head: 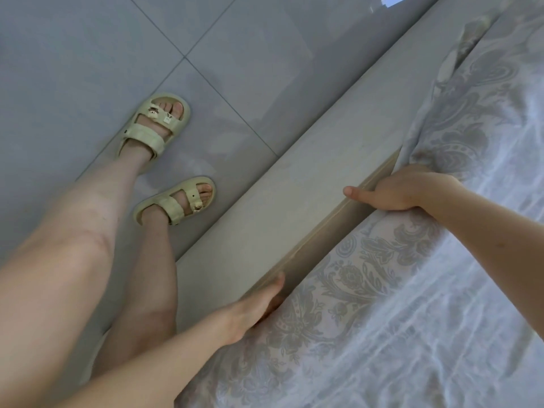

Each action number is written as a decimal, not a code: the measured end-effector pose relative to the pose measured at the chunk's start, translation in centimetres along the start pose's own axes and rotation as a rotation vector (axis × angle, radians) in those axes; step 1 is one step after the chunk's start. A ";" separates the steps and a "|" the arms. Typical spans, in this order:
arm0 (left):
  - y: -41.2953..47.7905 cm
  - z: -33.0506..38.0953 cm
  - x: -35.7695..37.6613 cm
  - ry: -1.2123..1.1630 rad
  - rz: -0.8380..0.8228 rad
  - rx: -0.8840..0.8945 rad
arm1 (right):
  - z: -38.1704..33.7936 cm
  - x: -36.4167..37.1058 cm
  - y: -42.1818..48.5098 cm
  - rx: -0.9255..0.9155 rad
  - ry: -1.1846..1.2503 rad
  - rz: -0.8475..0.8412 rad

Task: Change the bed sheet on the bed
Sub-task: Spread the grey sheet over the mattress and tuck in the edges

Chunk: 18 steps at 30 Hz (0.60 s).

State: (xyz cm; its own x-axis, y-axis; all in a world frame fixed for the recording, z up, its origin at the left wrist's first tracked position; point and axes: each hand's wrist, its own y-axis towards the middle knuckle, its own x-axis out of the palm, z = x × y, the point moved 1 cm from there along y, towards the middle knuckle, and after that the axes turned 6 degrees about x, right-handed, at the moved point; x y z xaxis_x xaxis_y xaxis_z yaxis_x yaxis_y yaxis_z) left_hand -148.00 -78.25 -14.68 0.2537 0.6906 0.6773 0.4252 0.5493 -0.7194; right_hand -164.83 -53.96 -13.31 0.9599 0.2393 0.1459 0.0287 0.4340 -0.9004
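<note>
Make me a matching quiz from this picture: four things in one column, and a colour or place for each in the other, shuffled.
1. sandals
2. floor
3. sheet
4. left hand

A. grey tiles
B. floral pattern
C. pale yellow, on the feet
D. fingers in the gap beside the bed frame

Pairs: 1-C, 2-A, 3-B, 4-D

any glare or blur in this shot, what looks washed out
Head view: glossy floor tiles carry soft glare and a bright reflection at the top edge; the sheet looks washed out toward the right; lighting is even; the whole frame is slightly soft.
</note>
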 end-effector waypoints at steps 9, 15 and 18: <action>1.3 9.2 1.6 -0.022 0.016 0.376 | 0.0 0.1 0.0 -0.035 0.145 0.096; 2.1 16.6 3.2 0.066 0.111 0.433 | 5.4 -1.4 -1.7 -0.304 0.543 0.705; 2.2 20.1 3.7 0.025 0.104 0.474 | 10.8 -1.4 -1.3 -0.331 0.489 1.112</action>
State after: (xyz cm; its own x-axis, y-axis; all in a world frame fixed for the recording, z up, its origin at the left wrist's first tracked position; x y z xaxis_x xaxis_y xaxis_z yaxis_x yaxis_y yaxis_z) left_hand -163.60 -64.98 -16.86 0.2968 0.7450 0.5973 -0.0446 0.6356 -0.7707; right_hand -169.20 -45.44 -7.90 0.5104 -0.0419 -0.8589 -0.8597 -0.0500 -0.5084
